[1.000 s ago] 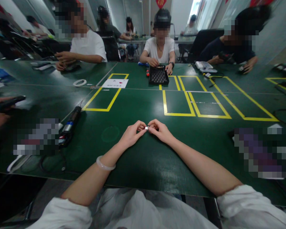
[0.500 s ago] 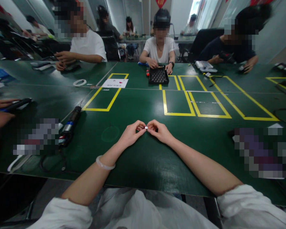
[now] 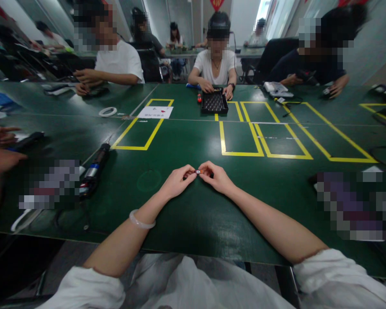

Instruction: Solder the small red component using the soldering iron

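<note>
Between the fingertips of both hands is a tiny silvery-white piece (image 3: 197, 172), with a bit of orange-red beside it; its kind is too small to make out. My left hand (image 3: 179, 180) pinches it from the left, thumb and index finger together. From the right, my right hand (image 3: 216, 177) pinches at the same piece, its fingers curled. Both hands are held just above the green table (image 3: 186, 223), near its front edge. The fingers partly hide the piece.
A black and blue electric screwdriver (image 3: 94, 169) with a cable lies at the left. Yellow tape outlines (image 3: 241, 153) mark the table ahead. Across it, a person works over a black tray (image 3: 214, 103). A white paper sheet (image 3: 155, 112) and a white ring (image 3: 107, 112) lie further left.
My left fingers have shifted very slightly, and the small piece looks a little turned. At the far left, another person's hand has lifted and moved its fingers.
</note>
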Available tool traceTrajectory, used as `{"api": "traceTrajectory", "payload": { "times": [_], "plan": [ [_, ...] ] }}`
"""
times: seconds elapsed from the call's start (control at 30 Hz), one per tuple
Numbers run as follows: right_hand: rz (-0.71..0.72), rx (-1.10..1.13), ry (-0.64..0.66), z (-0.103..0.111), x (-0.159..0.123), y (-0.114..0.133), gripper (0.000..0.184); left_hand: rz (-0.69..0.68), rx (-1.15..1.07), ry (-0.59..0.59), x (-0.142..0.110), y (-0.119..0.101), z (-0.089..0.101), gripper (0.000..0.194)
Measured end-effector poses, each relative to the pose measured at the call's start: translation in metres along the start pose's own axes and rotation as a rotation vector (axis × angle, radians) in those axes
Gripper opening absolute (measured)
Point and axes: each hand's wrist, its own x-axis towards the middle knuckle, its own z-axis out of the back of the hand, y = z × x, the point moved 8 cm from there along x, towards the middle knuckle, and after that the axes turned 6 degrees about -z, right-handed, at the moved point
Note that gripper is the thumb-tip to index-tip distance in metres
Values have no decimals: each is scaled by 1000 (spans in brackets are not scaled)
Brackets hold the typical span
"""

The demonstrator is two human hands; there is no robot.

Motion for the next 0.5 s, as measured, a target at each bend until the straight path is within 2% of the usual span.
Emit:
{"api": "traceTrajectory", "payload": {
  "times": [0.5],
  "plan": [
    [7, -45, 12, -1, 0, 2, 13, 21, -2, 46, -1, 6, -4, 27]
  ]
}}
